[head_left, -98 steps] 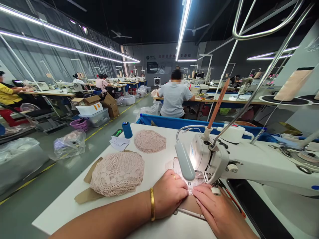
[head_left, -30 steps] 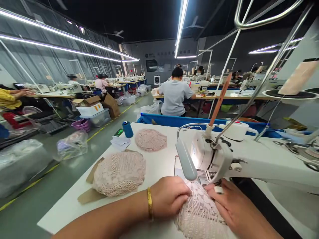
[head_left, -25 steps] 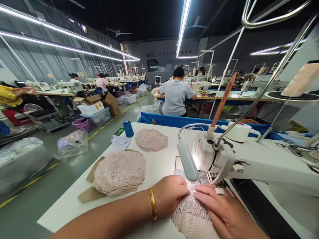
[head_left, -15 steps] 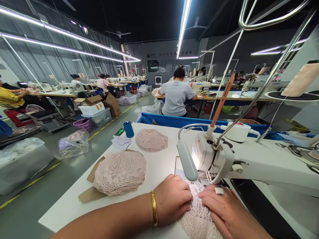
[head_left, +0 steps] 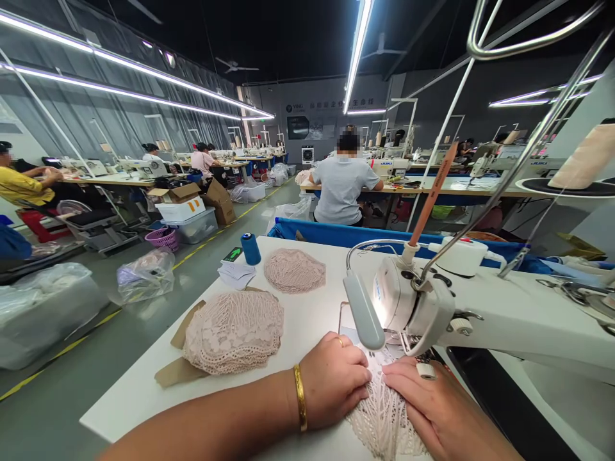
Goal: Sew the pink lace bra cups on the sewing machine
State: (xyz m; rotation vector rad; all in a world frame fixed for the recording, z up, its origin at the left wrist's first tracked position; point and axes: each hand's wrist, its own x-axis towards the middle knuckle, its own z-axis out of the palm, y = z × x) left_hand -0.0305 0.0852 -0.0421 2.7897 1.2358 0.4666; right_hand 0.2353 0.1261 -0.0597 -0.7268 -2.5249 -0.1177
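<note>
A pale pink lace piece [head_left: 384, 419] lies gathered on the white sewing table, its far end under the needle area of the sewing machine [head_left: 391, 294]. My left hand [head_left: 334, 381], with a gold bangle and a ring, has its fingers curled down on the lace's left edge. On the other side, my right hand [head_left: 427, 397] presses and grips the right edge, close to the presser foot. The needle itself is mostly hidden behind the grey lamp [head_left: 364, 310]. Left of my hands sit a large stack of lace pieces [head_left: 235, 333] and a smaller stack [head_left: 295, 270].
Brown card [head_left: 175, 372] sticks out under the larger stack. A blue thread spool [head_left: 250, 248] stands by white paper pieces [head_left: 237, 275]. A pencil [head_left: 435, 192] rises from the machine head. Beyond the blue cloth trough [head_left: 317, 228], a person [head_left: 344, 186] sits facing away.
The lace has slid a little away from me under the machine, its near end now showing above the bottom edge. Both hands stay on it, and the view has shifted slightly.
</note>
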